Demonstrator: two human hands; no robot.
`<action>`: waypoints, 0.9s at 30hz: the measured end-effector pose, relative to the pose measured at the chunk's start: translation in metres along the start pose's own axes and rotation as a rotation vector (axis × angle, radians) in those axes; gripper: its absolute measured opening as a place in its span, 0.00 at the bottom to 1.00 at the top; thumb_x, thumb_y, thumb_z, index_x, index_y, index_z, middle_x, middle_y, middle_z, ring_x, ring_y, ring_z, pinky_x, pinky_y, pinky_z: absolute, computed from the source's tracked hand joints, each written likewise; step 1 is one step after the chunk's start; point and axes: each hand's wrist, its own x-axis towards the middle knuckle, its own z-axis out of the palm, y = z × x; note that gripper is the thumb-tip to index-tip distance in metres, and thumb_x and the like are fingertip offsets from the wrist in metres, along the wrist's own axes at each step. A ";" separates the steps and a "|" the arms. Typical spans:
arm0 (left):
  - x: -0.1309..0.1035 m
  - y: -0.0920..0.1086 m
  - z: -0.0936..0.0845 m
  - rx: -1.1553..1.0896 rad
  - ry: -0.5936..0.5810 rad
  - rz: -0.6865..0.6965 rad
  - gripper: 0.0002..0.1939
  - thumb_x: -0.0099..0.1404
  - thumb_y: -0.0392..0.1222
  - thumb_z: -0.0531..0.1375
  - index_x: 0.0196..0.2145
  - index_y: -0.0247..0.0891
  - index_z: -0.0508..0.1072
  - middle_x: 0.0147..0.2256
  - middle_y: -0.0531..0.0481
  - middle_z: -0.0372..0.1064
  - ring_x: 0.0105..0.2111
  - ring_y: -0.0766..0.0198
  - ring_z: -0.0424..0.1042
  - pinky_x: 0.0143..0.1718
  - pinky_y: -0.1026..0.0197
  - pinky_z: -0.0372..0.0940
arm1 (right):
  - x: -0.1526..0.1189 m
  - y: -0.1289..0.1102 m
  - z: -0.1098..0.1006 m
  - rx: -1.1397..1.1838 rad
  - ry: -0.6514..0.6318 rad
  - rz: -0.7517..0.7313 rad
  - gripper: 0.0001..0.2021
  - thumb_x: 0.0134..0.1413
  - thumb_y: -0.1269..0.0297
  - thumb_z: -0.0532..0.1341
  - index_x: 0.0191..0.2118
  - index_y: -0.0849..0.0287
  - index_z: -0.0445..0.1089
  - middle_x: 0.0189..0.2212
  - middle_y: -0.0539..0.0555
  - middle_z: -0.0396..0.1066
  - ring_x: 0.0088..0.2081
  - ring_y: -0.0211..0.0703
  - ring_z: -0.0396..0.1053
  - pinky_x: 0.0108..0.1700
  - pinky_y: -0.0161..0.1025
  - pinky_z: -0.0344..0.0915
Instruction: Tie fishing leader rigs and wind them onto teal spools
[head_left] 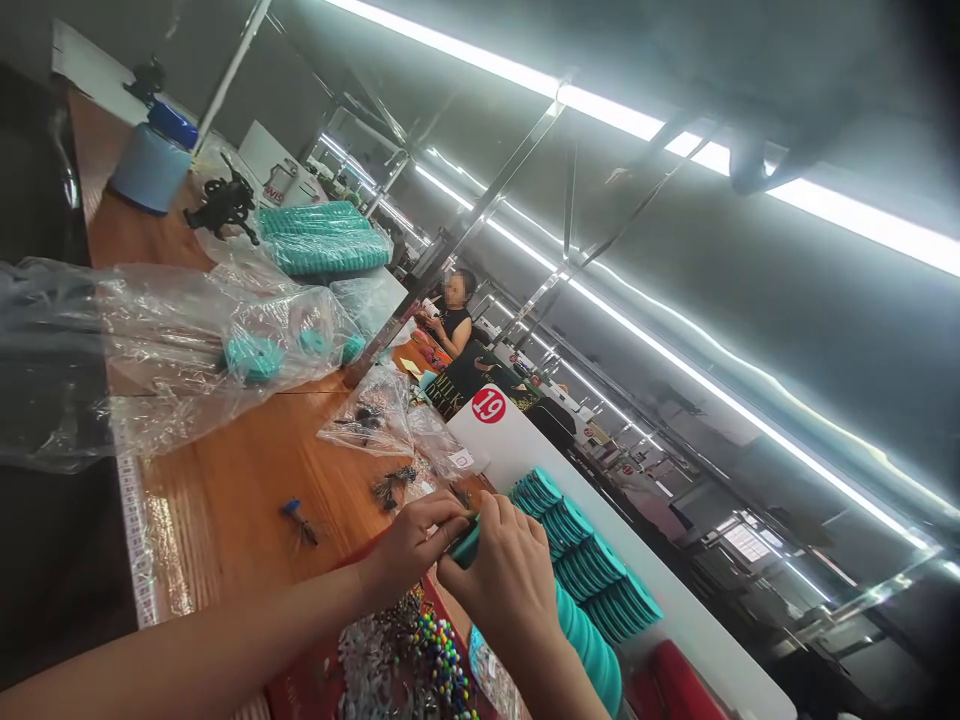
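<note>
My right hand (510, 570) is closed around a teal disc (466, 546), of which only a small part shows between the hands. The fingers of my left hand (420, 545) are pinched together at the disc's far edge; anything finer between them is hidden. Just beyond the right hand stand stacks of similar teal discs (581, 555), packed in rows. Below both hands, a red tray (300, 680) holds loose pins with coloured ball heads (442, 645) and small clear plastic pieces (367, 665).
A white panel marked 19 (489, 404) borders the wooden table (277, 470). On the table lie small dark wire bundles (394, 487), a blue-topped piece (292, 510) and clear plastic bags (187, 340). Farther back are a blue-lidded jar (154, 165) and wrapped teal discs (326, 240). A person (454, 315) sits beyond.
</note>
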 end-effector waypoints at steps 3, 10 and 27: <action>0.002 0.000 -0.002 -0.016 0.000 -0.014 0.11 0.60 0.42 0.54 0.32 0.36 0.74 0.30 0.48 0.68 0.34 0.62 0.66 0.37 0.61 0.59 | -0.002 0.002 0.002 0.013 0.022 -0.023 0.20 0.37 0.64 0.56 0.41 0.64 0.64 0.39 0.60 0.67 0.41 0.52 0.63 0.47 0.48 0.53; 0.005 -0.005 -0.004 -0.138 -0.011 -0.126 0.12 0.57 0.42 0.57 0.38 0.37 0.74 0.34 0.46 0.71 0.35 0.60 0.68 0.37 0.61 0.63 | -0.002 0.007 0.002 0.042 0.007 -0.043 0.19 0.36 0.64 0.57 0.41 0.61 0.64 0.39 0.58 0.67 0.41 0.52 0.64 0.45 0.48 0.55; 0.004 0.001 -0.001 -0.166 0.018 -0.111 0.08 0.56 0.41 0.58 0.32 0.37 0.76 0.30 0.49 0.67 0.34 0.61 0.66 0.37 0.61 0.60 | 0.002 0.006 0.003 0.096 -0.021 -0.027 0.18 0.35 0.65 0.57 0.39 0.61 0.64 0.36 0.57 0.67 0.39 0.50 0.64 0.44 0.46 0.56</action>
